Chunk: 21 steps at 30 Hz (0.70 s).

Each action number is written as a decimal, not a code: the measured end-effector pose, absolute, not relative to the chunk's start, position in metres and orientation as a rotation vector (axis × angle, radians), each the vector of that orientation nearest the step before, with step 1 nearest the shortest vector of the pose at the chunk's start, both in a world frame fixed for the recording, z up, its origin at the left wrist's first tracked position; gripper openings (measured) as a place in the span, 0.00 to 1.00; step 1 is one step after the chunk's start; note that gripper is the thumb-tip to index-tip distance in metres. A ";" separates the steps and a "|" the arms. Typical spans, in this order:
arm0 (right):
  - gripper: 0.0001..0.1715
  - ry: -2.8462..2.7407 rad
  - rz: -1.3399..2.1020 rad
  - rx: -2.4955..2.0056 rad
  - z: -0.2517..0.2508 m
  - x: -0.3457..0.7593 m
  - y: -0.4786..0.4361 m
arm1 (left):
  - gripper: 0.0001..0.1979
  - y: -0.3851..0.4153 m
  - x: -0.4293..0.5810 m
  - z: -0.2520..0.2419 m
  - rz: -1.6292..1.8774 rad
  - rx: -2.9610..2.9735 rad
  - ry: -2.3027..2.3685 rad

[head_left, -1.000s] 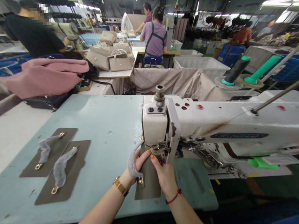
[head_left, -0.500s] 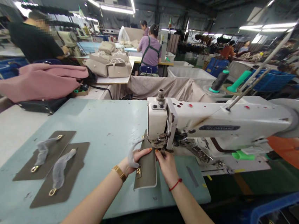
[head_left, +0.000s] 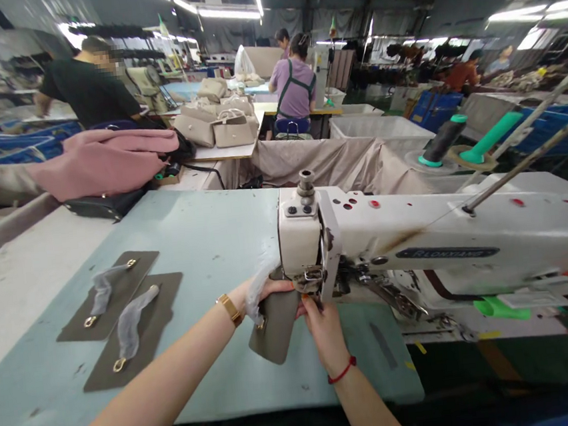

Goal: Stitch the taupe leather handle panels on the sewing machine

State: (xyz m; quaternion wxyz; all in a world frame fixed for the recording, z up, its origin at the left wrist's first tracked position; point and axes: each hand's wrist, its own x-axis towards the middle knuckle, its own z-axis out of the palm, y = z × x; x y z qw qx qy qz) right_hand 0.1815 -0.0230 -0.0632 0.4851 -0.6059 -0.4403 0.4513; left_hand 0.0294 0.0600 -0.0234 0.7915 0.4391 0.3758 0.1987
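Note:
A grey-brown bag panel (head_left: 277, 324) with a handle (head_left: 257, 292) wrapped in translucent film lies under the head of a white sewing machine (head_left: 302, 234). My left hand (head_left: 266, 290) holds the panel's left side, its fingers partly hidden by the film and its thumb stretched towards the needle area. My right hand (head_left: 320, 320) pinches the panel's right edge just in front of the presser foot. The needle itself is hidden. To the left, two similar panels, a front one (head_left: 157, 326) and a rear one (head_left: 141, 265), lie on the pale blue-green table (head_left: 207, 247), each bearing a wrapped handle with gold clasps.
Thread cones (head_left: 492, 138) stand behind the machine arm. A pink cloth (head_left: 108, 159) drapes over a black bag (head_left: 107, 204) at the back left. Finished beige bags (head_left: 233, 132) crowd a farther table. Co-workers sit beyond, one in a purple top (head_left: 294, 85).
The panel has turned, its near end swinging left, and slid farther under the machine head. Both hands stay on it. The camera view has shifted slightly.

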 end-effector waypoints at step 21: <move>0.25 -0.955 1.148 -1.464 -0.055 0.172 -0.022 | 0.18 0.074 0.028 -0.020 0.308 1.164 0.702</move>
